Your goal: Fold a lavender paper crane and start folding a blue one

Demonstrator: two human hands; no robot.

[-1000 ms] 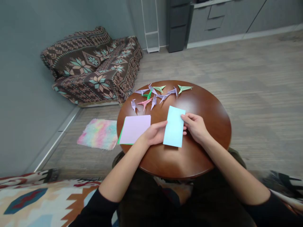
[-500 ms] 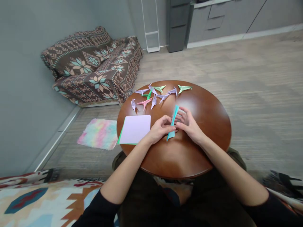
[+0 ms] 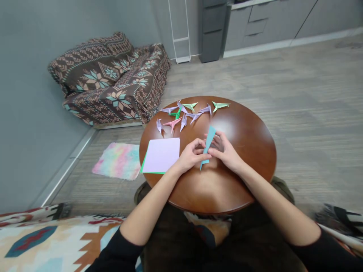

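A folded blue sheet of origami paper point(image 3: 210, 136) is held up between my two hands over the middle of the round table. My left hand point(image 3: 194, 154) pinches its lower left side between thumb and fingers. From the right, my right hand point(image 3: 224, 152) grips the same paper, thumb in front and fingers behind it. The paper stands tilted, its narrow lower end pointing toward me. Left of my left hand lies a stack of square paper point(image 3: 161, 155), lilac on top with green showing at its edges.
Several folded paper cranes in lilac, green and pink, such as a pink crane point(image 3: 172, 124), lie along the far left of the brown table point(image 3: 244, 181). A light green crane point(image 3: 220, 106) lies apart at the far edge. Beyond stand a covered sofa point(image 3: 119, 90) and a fluffy rug point(image 3: 117, 160).
The blue paper has turned so that more of its broad upper face shows. My right hand has closed in on it, its fingers moving slightly left.
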